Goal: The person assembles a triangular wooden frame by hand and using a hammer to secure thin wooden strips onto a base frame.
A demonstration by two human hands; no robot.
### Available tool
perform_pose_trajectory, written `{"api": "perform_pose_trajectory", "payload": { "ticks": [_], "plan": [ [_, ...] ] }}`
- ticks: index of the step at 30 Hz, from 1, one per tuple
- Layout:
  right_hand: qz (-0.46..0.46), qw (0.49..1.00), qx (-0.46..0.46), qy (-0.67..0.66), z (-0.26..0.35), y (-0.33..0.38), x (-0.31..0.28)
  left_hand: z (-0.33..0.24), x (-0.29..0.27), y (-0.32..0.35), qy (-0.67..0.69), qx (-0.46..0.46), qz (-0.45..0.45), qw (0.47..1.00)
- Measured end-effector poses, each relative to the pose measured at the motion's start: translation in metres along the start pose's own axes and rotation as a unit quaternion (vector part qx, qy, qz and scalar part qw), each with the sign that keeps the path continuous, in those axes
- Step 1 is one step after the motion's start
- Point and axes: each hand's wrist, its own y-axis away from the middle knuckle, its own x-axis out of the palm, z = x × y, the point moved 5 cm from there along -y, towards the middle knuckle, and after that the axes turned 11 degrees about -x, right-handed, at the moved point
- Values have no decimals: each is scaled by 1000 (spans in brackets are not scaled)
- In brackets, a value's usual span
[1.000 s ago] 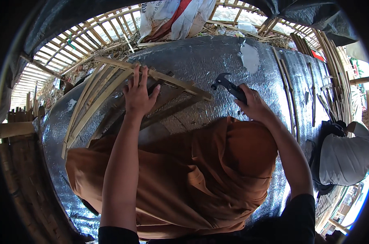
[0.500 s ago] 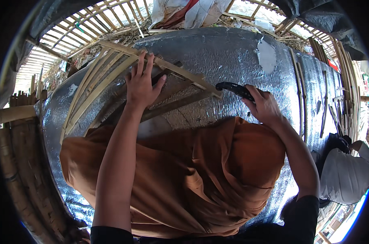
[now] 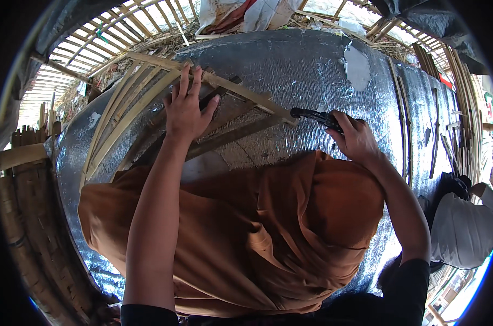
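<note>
Just left of the right hand (image 3: pixel 358 138) — wrapped around a black hammer (image 3: pixel 318 116) — is one end of a pale bamboo slat (image 3: pixel 246 95), its long axis slanting away, leftward, to the left hand (image 3: pixel 186 113), whose spread fingers rest on it.
</note>
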Motion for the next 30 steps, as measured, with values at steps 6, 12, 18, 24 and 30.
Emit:
{"api": "perform_pose_trajectory", "payload": {
  "ticks": [6, 12, 18, 24, 30],
  "plan": [
    [64, 998, -8, 28, -1, 3, 10, 1, -1, 1, -5, -2, -1, 1000],
    [64, 997, 2, 41, -5, 5, 15, 2, 0, 1, -6, -3, -2, 1000],
    [26, 999, -14, 25, -2, 2, 9, 3, 3, 1, -26, 20, -36, 999],
    [37, 999, -7, 36, 1, 1, 5, 2, 5, -1, 2, 16, -25, 1000],
    [-2, 1000, -15, 26, 0, 6, 4, 4, 5, 2, -26, 17, -24, 999]
  ]
}}
